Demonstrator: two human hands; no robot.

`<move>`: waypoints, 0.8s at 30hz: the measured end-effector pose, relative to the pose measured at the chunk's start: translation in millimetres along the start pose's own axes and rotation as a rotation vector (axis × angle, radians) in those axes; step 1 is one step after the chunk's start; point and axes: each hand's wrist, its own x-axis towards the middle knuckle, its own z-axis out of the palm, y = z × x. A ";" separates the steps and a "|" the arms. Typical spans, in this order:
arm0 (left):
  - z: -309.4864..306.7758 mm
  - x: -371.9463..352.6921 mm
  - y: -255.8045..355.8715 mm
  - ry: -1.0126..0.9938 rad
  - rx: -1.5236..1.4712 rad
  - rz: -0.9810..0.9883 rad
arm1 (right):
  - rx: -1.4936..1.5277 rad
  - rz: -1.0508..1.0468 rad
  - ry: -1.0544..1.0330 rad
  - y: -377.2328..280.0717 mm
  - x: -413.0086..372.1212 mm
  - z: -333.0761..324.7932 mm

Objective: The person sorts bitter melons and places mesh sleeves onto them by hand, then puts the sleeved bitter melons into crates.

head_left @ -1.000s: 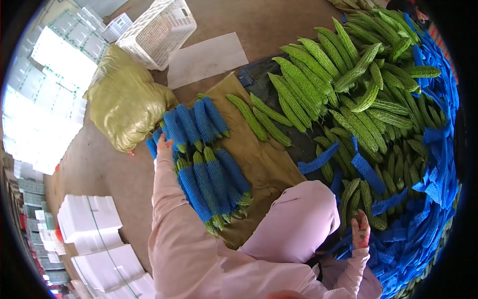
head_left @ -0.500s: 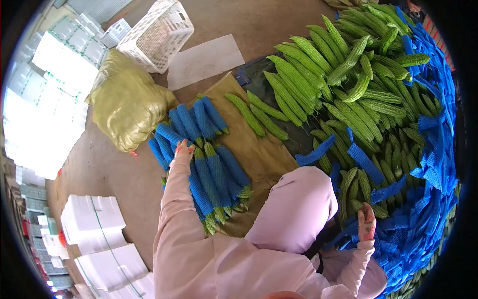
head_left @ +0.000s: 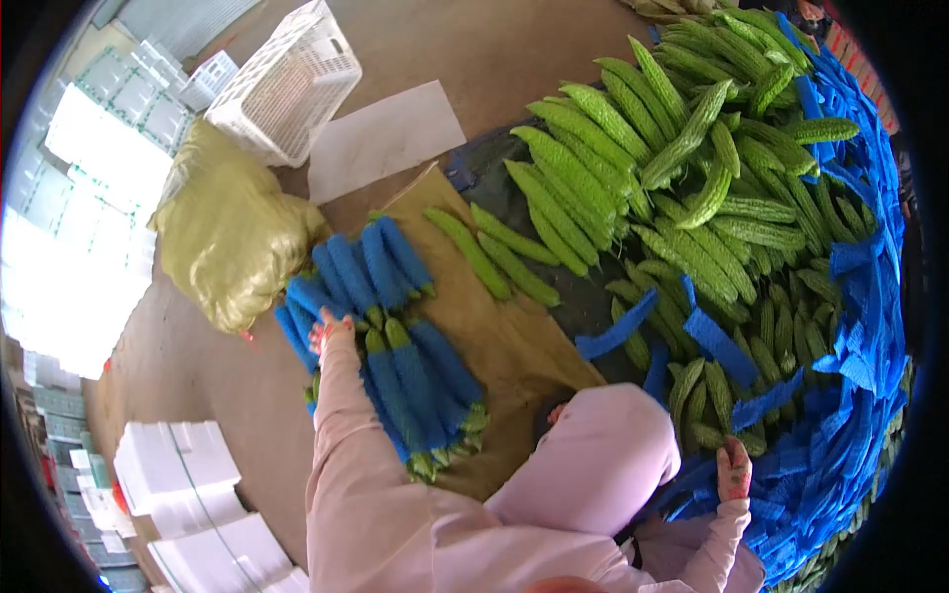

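My left hand (head_left: 331, 331) is at the lower end of a bitter gourd in a blue net sleeve (head_left: 310, 294), on top of the sleeved row. Its fingers are spread over the sleeves, and the palm side is hidden. More sleeved gourds (head_left: 420, 381) lie side by side nearer me, their green ends showing. On my right, my right hand (head_left: 733, 469) is raised with its fingers loosely apart and nothing visible in them. It is just below a bare green gourd (head_left: 707, 435), beside the heap of blue net sleeves (head_left: 811, 494).
Bare gourds (head_left: 583, 148) are piled at the right, with loose sleeves (head_left: 720, 346) on them. Three bare gourds (head_left: 465, 247) lie near a brown cloth (head_left: 534, 346). A yellow sack (head_left: 222, 232), a white crate (head_left: 282, 89) and white foam boxes (head_left: 173, 465) stand at the left.
The view has shifted a little. My left hand has slid slightly down from the sleeved gourd's end, and its fingers are more spread. My right hand stays beside the blue sleeves.
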 end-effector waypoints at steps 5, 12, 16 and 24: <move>16.0 26.4 11.9 -0.036 -0.058 -0.069 | -0.189 -0.024 -0.022 -2.6 37.2 -0.5; 42.7 41.3 17.6 0.181 0.020 0.148 | -0.227 -0.023 -0.072 -5.6 68.4 16.1; 22.7 46.6 22.6 0.123 -0.010 0.034 | -0.176 -0.011 -0.083 -18.3 59.0 23.1; 8.1 9.4 35.9 -0.037 -0.001 0.108 | -0.371 -0.166 0.207 -34.4 20.7 -3.9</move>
